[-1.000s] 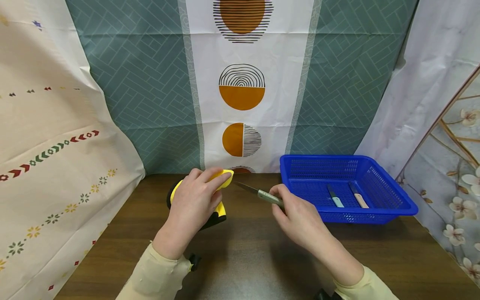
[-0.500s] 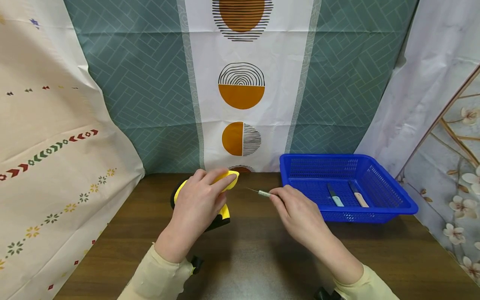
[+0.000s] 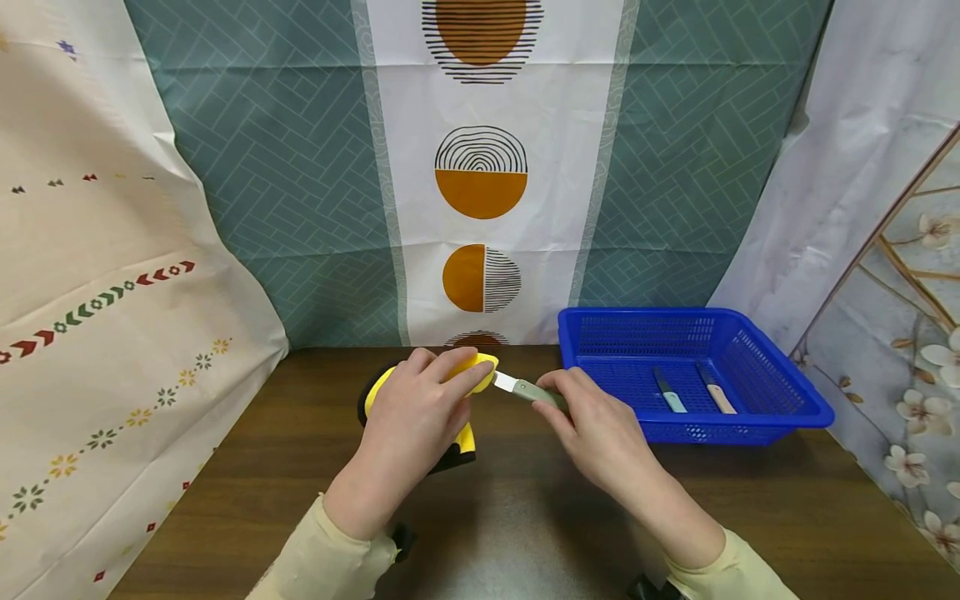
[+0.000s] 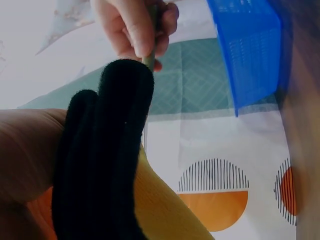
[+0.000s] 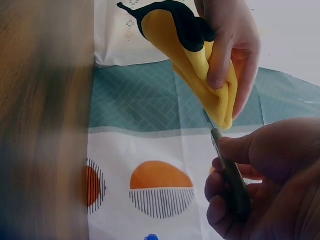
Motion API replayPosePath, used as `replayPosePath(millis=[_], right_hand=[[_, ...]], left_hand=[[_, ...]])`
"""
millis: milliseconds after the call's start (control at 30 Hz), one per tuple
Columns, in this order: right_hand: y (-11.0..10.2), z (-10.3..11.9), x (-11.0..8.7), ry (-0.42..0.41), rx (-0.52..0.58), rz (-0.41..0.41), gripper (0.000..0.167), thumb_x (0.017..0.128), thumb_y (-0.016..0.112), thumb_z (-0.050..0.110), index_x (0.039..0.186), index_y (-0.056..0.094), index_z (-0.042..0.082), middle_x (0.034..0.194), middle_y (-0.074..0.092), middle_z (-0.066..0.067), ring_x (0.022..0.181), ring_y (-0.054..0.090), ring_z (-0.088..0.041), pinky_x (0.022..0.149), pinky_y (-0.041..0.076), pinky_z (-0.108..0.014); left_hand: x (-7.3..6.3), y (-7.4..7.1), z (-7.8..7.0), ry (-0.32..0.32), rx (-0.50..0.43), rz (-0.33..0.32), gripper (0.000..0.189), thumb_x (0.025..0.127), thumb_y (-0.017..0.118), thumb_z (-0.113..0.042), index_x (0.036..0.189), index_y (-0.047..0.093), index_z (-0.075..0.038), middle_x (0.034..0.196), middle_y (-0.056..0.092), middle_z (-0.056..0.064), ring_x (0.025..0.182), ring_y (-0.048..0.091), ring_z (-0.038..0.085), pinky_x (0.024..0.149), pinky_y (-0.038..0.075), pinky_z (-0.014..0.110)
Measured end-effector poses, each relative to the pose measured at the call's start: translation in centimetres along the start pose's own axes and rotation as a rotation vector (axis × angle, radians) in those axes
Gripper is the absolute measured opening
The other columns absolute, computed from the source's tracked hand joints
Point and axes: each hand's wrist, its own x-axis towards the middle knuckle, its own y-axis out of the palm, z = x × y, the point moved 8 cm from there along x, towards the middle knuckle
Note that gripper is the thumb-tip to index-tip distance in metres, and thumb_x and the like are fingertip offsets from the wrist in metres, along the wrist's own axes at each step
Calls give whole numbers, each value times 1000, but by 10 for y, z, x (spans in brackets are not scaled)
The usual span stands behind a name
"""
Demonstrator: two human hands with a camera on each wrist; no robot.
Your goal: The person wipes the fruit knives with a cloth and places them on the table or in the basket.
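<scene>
My left hand (image 3: 420,421) grips a folded yellow cloth with black edging (image 3: 464,437), bunched between thumb and fingers. My right hand (image 3: 600,425) holds a small knife by its pale green handle (image 3: 534,392), its bright blade (image 3: 505,381) pointing left. The blade's far part is hidden at the fold of the cloth. In the right wrist view, the thumb of the left hand (image 5: 235,45) presses on the yellow cloth (image 5: 200,70), and the knife handle (image 5: 232,182) lies across the curled fingers of the right hand. Black edging (image 4: 120,140) blocks much of the left wrist view.
A blue plastic basket (image 3: 750,427) stands at the right on the brown wooden table (image 3: 510,517). Inside lie a knife with a light blue handle (image 3: 674,402) and one with a pink handle (image 3: 722,399). Patterned cloth curtains (image 3: 300,208) hang behind and at both sides.
My left hand has moved right with the cloth, up to the knife blade. The knife has turned in my right hand, from edge-on half a second ago to its flat side showing.
</scene>
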Motion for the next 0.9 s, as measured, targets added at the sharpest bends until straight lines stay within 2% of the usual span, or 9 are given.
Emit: replayPosePath(millis=[167, 400, 633, 900], right_hand=[[0, 2, -1, -5, 2, 8, 15, 104, 79, 24, 117, 73, 19, 98, 63, 5, 72, 51, -11, 60, 45, -34], [2, 3, -1, -5, 7, 18, 16, 103, 80, 21, 117, 73, 19, 100, 64, 5, 73, 52, -11, 61, 46, -34], [3, 3, -2, 10, 22, 34, 15, 104, 79, 22, 117, 73, 18, 101, 64, 4, 74, 53, -12, 62, 47, -34], [3, 3, -2, 3, 27, 34, 14, 105, 78, 23, 117, 73, 18, 101, 64, 4, 76, 54, -12, 64, 48, -34]], left_hand=[[0, 5, -10, 25, 3, -3, 45, 83, 89, -5, 125, 83, -20, 129, 76, 8, 89, 64, 29, 76, 58, 35], [0, 8, -18, 27, -4, 15, 43, 86, 88, -6, 125, 83, -22, 129, 76, 6, 88, 63, 27, 73, 57, 33], [0, 10, -20, 12, 14, 48, 43, 87, 89, -10, 127, 83, -24, 131, 76, 5, 90, 63, 26, 74, 57, 32], [-1, 13, -17, 17, 28, 40, 41, 86, 88, -10, 125, 83, -24, 130, 76, 5, 90, 63, 26, 74, 57, 33]])
